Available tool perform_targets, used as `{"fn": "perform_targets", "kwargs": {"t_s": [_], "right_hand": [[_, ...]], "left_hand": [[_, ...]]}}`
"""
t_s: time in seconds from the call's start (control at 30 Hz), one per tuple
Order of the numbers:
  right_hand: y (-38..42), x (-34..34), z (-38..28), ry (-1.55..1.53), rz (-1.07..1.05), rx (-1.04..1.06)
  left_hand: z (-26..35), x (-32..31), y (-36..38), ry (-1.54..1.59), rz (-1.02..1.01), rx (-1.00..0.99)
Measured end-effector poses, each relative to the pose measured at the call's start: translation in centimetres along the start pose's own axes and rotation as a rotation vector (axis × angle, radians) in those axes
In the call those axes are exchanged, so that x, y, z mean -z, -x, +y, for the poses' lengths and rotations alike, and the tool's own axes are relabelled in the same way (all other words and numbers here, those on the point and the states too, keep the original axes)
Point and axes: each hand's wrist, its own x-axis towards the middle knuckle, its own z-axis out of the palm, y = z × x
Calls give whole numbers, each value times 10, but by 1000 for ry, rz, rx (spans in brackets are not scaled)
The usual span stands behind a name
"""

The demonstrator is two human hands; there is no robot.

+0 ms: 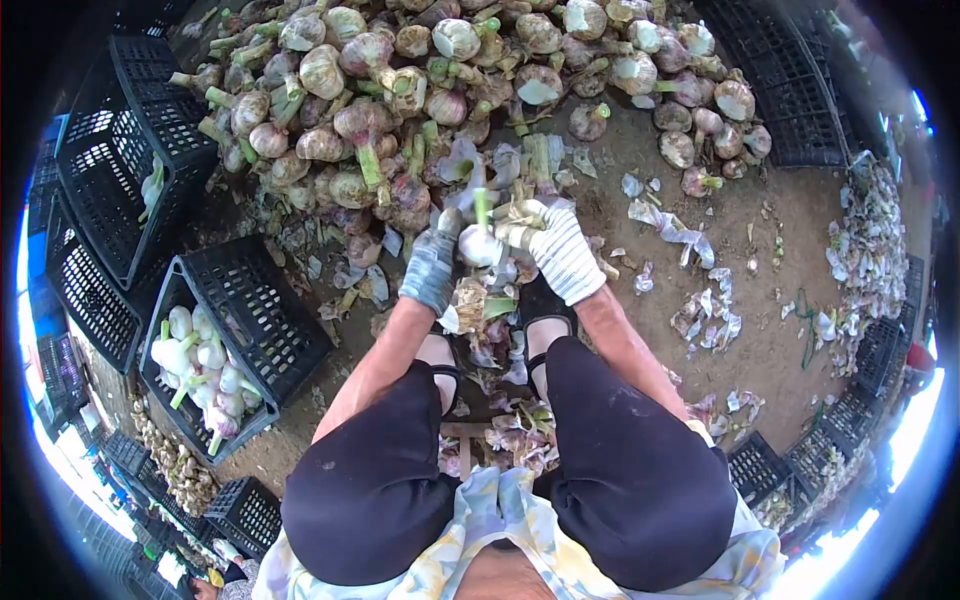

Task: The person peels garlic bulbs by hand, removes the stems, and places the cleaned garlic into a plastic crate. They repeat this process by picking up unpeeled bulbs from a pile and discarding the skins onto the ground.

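Between my gloved hands is a white garlic bulb (480, 246) with a short green stem pointing up. My left hand (433, 262), in a grey glove, has its fingers closed on the bulb's left side. My right hand (556, 246), in a white striped glove, is at the bulb's right side, its fingers bent around pale peeled skin. Just beyond both hands lies a large pile of unpeeled garlic (365, 120). Below them, near my feet, lies a brown garlic piece (470, 306) among loose skins.
A black crate (255, 310) at the left holds peeled white bulbs (205, 365). More black crates (130, 150) stand at the far left, and another (780, 80) at the upper right. Loose skins (710, 315) litter the ground; a person (235, 575) shows at the bottom left.
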Motion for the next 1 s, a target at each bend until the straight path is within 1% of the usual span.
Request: {"fn": "perform_targets", "kwargs": {"t_s": [0.03,0.07,0.1,0.13,0.2,0.23,0.3,0.33,0.4,0.43,0.47,0.5,0.53,0.6,0.63,0.67,0.73,0.77,0.8,0.87,0.9,0.93,0.97,1.0], "right_hand": [[2,-4,1,-117,68,-48],[4,-9,1,-235,137,-97],[7,-15,2,-165,155,-41],[9,-19,2,-93,171,16],[10,-22,-2,123,173,210],[11,-21,-5,122,169,208],[7,-7,-10,-357,65,-79],[1,3,-7,-98,119,15],[-8,12,-4,-106,249,3],[-17,19,7,128,308,50],[-27,27,26,363,364,95],[-37,37,41,562,296,65],[-35,38,37,562,293,67],[-22,36,26,945,199,266],[-16,30,13,736,208,345],[-7,21,0,739,201,347],[7,-2,-25,-302,-5,-64],[3,-10,-16,-353,-8,-101],[-1,-17,-7,-406,-11,-136],[-4,-20,5,-404,0,-173],[-4,-20,10,-370,-50,-178],[-3,-18,16,-333,-100,-185],[2,-9,-7,-334,-143,-325],[0,-5,-3,-411,-184,-310]], "left_hand": [[1,-3,2,-2,-1,2],[2,-6,5,-163,-24,-235],[3,-9,9,-325,-48,-473],[1,-16,13,-443,22,-677],[5,-20,18,-163,17,-286],[5,-18,18,-162,21,-285],[3,-15,12,129,-67,-162],[4,-12,10,211,-117,-152],[13,-4,14,330,-319,-52],[16,-1,16,326,-319,-54],[17,0,19,416,-305,22],[17,1,20,508,-288,98],[17,2,19,510,-286,95],[16,2,16,593,-236,46],[16,-2,17,546,-132,-4],[17,-6,18,552,-129,-7],[17,-13,19,297,-92,-166],[9,-8,12,192,-120,-189],[8,-9,12,191,-123,-189],[8,-7,14,-97,-43,-208],[8,-2,12,-145,-43,-184],[6,0,11,-141,-39,-184],[5,-1,12,68,-61,-126],[6,-2,13,274,-83,-67]]}}
